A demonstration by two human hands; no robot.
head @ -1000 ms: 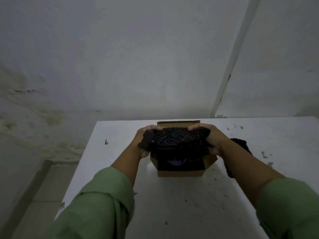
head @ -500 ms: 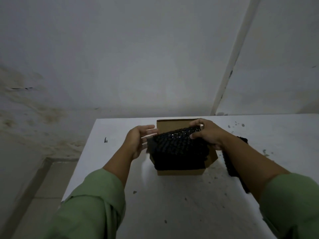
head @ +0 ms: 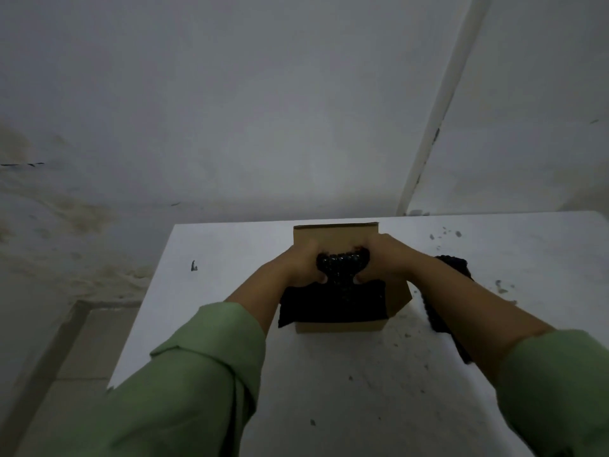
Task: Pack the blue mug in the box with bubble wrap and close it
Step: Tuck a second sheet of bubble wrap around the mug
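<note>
mug hidden under bubble wrap (head: 333, 301)

We are now pressing the black bubble wrap (head: 333, 291) down into the box (head: 339, 318) with both hands: our left hand (head: 301, 265), open beside it half a second ago, is gripping it again opposite our right hand (head: 384, 258), bunching its middle.

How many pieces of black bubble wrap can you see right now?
2: one bubble wrap sheet pressed into the box by both hands, a second piece on the table behind the right forearm, partly hidden.
</note>
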